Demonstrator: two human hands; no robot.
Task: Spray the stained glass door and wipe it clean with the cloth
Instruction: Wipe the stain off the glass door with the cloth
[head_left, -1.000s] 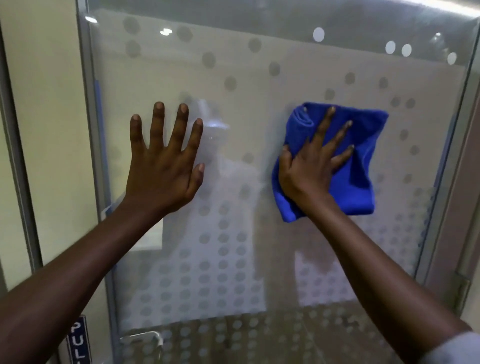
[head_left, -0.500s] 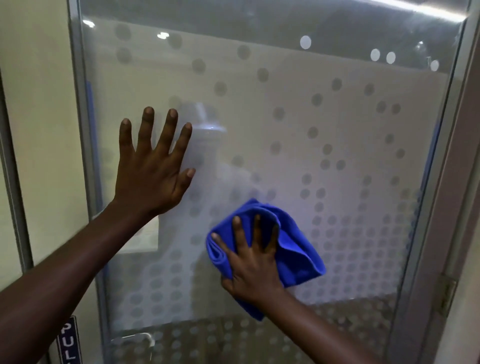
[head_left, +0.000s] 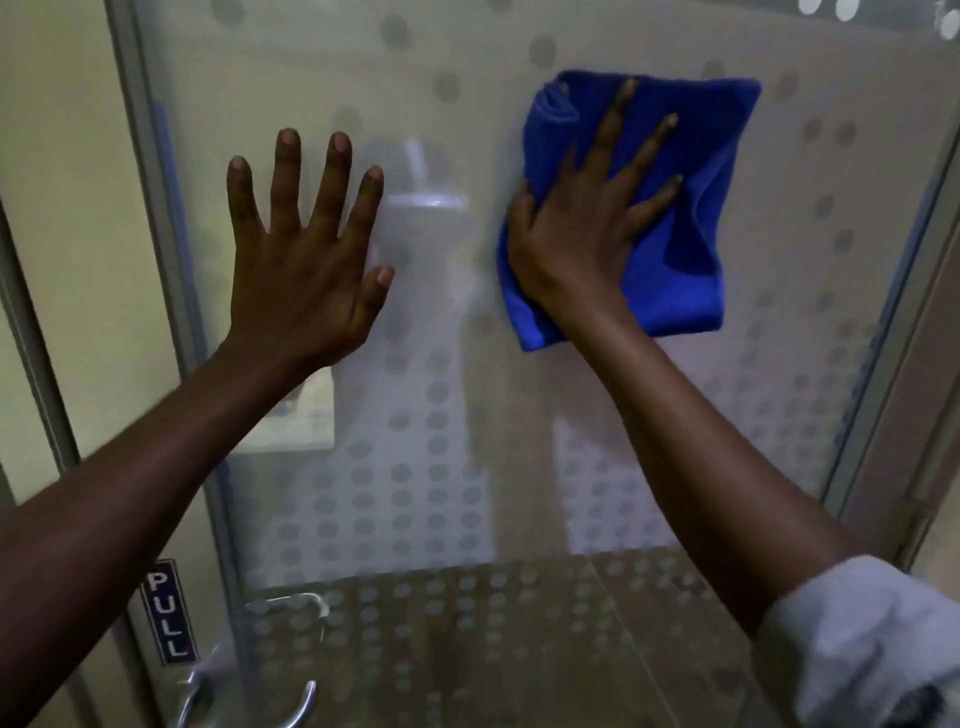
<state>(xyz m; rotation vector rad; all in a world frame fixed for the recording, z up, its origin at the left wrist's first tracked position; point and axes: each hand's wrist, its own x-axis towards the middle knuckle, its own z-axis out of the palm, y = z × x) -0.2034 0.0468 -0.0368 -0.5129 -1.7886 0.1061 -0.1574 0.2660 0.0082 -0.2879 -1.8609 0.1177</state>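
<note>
The right hand (head_left: 576, 228) lies flat with its fingers spread wide, palm pressing a blue cloth (head_left: 670, 218) against the glass door (head_left: 519, 467); it grips nothing, only pins the cloth to the pane. The cloth is bunched and folded, with a rolled edge at its upper left, and it sits high on the right half of the door, spreading past the hand to the right and below. The left hand (head_left: 306, 265) is likewise open, fingers splayed and pointing up, palm flat on the glass near the door's left edge, level with the cloth but well apart from it. Between the two hands a pale, blurred shape shows through the pane; what it is cannot be told. The glass carries a pattern of frosted dots, sparse near the top and dense lower down. A metal frame (head_left: 150, 260) runs down the left side of the door, and low on it is a small dark sign (head_left: 169, 613) reading PULL. Just below and right of the sign is a curved metal handle (head_left: 301, 701). A white sleeve (head_left: 862, 639) covers the right upper arm at the lower right corner.
</note>
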